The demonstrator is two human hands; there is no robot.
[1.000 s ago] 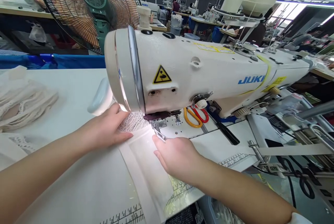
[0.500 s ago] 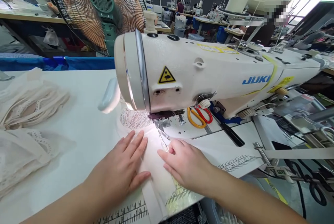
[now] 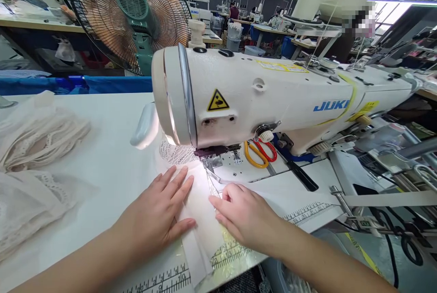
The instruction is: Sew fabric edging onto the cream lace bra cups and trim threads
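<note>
White fabric (image 3: 201, 206) is lying on the pale tabletop (image 3: 112, 165), just in front of the head of a sewing machine (image 3: 232, 97), its far end reaching toward the metal parts beneath that head; patterned lace (image 3: 175, 152) is showing beyond it, brightly lit and partly hidden by the machine. The left hand (image 3: 159, 213) is resting palm down on the fabric, its fingers released, stretched out and slightly spread, gripping nothing; the right hand (image 3: 242, 213) is lying at the fabric's right edge with its fingers curled in, though whether they are pinching that edge one cannot tell. Yellow-and-red-handled scissors (image 3: 253, 155) are lying beneath the machine's arm, and a black-handled tool (image 3: 302, 177) is slanting just to their right; printed ruler markings (image 3: 164, 280) are running along the near edge of the tabletop, partly covered by the fabric; a loose heap of pale lace-trimmed pieces (image 3: 41, 140) is lying well to the left; a large fan (image 3: 133, 6) is standing behind the tabletop.
</note>
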